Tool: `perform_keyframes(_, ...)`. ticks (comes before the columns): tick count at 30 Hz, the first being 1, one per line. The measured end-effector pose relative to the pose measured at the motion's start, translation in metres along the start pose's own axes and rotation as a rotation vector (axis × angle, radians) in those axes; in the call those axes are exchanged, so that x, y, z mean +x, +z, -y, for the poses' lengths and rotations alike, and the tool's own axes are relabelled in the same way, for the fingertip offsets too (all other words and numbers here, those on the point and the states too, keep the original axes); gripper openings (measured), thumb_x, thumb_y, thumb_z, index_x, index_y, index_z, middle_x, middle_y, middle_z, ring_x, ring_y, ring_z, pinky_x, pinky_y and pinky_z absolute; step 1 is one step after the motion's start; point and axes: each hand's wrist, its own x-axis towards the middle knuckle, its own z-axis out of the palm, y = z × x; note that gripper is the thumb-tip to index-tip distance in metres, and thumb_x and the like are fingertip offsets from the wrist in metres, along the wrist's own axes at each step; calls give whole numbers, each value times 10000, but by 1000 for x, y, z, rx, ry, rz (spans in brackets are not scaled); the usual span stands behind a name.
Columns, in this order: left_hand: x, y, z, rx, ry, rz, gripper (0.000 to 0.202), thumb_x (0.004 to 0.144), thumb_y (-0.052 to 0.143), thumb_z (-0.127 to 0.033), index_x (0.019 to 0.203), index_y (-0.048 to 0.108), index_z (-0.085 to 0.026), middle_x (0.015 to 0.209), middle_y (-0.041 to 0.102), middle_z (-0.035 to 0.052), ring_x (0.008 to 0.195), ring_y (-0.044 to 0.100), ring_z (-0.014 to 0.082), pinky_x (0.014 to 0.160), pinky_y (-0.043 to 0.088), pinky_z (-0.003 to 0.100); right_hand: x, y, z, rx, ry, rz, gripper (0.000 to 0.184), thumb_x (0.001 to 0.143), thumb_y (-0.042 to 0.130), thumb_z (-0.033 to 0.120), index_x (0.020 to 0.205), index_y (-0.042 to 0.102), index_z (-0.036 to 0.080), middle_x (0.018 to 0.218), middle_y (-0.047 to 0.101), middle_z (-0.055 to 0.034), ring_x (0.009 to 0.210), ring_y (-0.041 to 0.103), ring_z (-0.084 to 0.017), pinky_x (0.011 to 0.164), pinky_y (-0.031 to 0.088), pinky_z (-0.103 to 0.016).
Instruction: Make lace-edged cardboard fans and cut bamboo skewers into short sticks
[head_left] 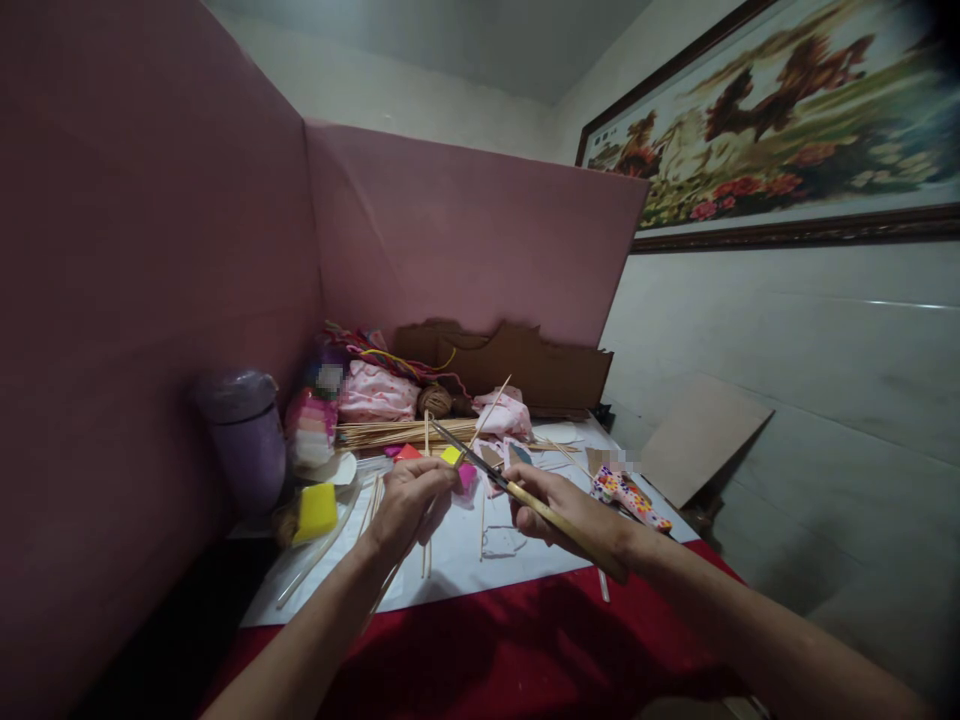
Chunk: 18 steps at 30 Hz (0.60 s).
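My left hand (pixel 409 500) is closed in a pinch on a thin bamboo stick (pixel 491 402) that slants up to the right. A small yellow piece (pixel 451 455) sits at its fingertips. My right hand (pixel 570 515) is wrapped round a long tool (pixel 525 497) with a pale wooden handle. The tool's dark metal blade (pixel 465 455) points up-left and meets the stick just above my left fingers. Both hands hover over a white sheet (pixel 465 575) laid on a red cloth (pixel 525 650). More loose sticks lie on the sheet under my left hand.
A purple lidded jar (pixel 244 435) and a yellow block (pixel 316 510) stand at the left. Behind are a bundle of sticks (pixel 397 433), pink cloth (pixel 375 392), a twine ball (pixel 435 400) and cut cardboard (pixel 525 365). A spotted colourful object (pixel 626 492) lies at the right. Pink partitions (pixel 465 230) enclose the table.
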Motion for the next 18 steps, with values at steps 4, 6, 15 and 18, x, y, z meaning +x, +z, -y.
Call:
perform_keyframes(4,0,-2,1,21,15,-6,222,728,540,-290,578,589,-134,269,350,-67,222,218,25,304,53,193,0,1,-1,12,3,-8,606,701,492,714,981,494,175,691,434,25,556,347,-85,471,290,-201)
perform_keyframes(6,0,-2,1,40,24,-1,221,738,535,-290,592,588,-132,277,347,-69,226,224,27,303,58,191,0,1,0,16,-1,-8,601,702,498,709,974,499,173,681,428,29,551,337,-83,470,284,-201)
perform_keyframes(15,0,5,2,218,88,5,250,776,544,-373,668,578,-150,454,381,-58,387,295,59,389,198,193,-3,-2,6,-29,62,-96,513,684,600,631,898,543,169,651,427,40,565,326,-92,497,273,-210)
perform_keyframes(18,0,6,8,456,259,-143,203,754,585,-344,649,619,-173,539,497,-8,495,406,103,495,272,214,-3,2,3,-23,88,-124,547,651,620,645,906,554,165,640,435,38,569,351,-101,505,278,-215)
